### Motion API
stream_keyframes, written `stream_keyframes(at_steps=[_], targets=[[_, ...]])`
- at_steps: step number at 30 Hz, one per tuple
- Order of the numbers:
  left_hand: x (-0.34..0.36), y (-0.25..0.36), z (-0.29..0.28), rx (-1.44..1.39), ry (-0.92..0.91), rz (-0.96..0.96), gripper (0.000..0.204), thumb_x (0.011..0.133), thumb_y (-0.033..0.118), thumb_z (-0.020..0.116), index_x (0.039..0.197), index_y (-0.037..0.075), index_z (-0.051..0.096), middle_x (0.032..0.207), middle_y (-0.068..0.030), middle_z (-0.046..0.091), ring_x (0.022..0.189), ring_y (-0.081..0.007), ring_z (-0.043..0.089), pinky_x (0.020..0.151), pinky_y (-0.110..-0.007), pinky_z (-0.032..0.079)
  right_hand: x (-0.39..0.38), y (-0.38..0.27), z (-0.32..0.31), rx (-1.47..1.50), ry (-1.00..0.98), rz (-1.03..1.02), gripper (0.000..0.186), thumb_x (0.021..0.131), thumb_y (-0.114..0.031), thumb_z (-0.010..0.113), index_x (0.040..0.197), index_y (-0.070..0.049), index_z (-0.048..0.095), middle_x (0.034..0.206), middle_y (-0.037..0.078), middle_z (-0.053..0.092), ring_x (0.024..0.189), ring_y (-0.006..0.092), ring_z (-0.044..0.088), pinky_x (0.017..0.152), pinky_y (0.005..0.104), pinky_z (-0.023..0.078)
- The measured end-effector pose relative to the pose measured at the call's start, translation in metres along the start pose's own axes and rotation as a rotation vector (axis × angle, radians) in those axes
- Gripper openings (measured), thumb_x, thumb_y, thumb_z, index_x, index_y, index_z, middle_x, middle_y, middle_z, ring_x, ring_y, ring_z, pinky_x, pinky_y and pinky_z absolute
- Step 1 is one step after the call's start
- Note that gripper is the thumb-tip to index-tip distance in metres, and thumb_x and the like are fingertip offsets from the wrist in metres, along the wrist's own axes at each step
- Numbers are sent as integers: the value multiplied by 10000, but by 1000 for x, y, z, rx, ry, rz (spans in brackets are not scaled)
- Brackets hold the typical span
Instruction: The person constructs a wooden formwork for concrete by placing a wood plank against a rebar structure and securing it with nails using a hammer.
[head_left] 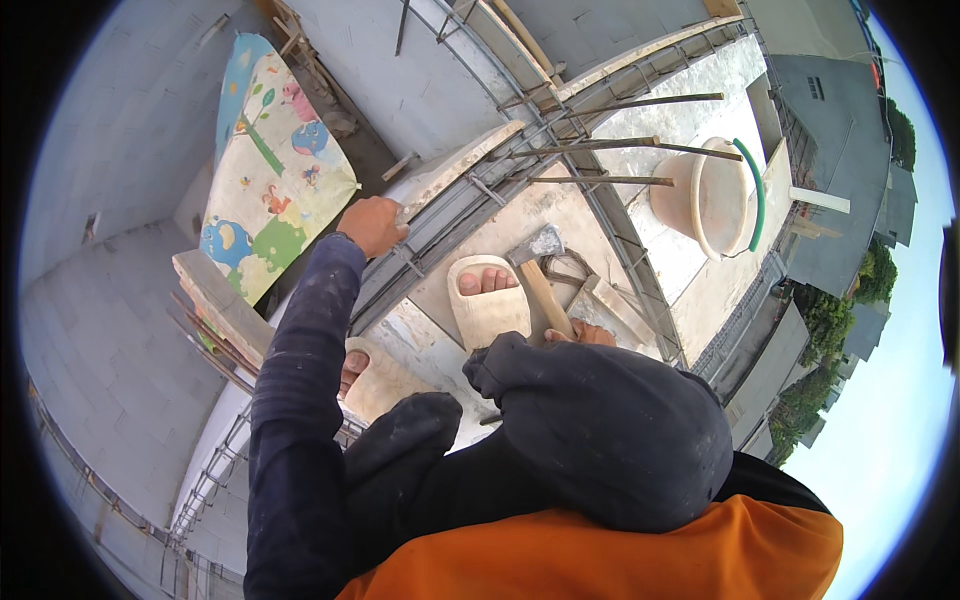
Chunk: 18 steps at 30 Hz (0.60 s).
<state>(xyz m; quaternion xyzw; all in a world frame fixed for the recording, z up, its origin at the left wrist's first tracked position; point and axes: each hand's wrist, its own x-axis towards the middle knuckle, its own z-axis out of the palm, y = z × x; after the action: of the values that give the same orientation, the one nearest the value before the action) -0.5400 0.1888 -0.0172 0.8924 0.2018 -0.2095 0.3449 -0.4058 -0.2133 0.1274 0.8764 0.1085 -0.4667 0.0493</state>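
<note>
no readable text, numbers or signs.
the pale yellow, many-coloured sheet with printed cartoon animals and a green tree (268, 172) shows pictures only; no lettering can be made out on the off-white round plastic bucket with a green handle (678, 196) or the wooden-handled tool with a grey metal head (543, 292).

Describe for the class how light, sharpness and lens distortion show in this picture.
In the head view, the grey wall bends toward the rim, with black corners around the picture; in the head view, the sky is brightest, paling toward white; in the head view, the left hand and tool look fairly sharp.
</note>
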Motion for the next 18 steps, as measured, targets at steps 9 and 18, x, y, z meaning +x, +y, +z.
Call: stream_keyframes(at_steps=[9,18], targets=[[10,-16,-21,-554,-166,-213,714,987,598,553,1426,45,656,1324,-257,697,1244,-382,668,1113,-420,479,23,-19,-17,-448,-180,-57,744,873,-749,646,1087,-50,784,907,218,775,890,373,767,805,467,577],[79,-58,74,-665,-277,-365,981,991,740,399,1579,-45,428,1593,-273,476,1490,-391,458,1239,-416,338,47,-21,-10,-605,-248,-141,831,859,-817,608,1006,-20,791,820,228,756,793,387,761,744,482,590]])
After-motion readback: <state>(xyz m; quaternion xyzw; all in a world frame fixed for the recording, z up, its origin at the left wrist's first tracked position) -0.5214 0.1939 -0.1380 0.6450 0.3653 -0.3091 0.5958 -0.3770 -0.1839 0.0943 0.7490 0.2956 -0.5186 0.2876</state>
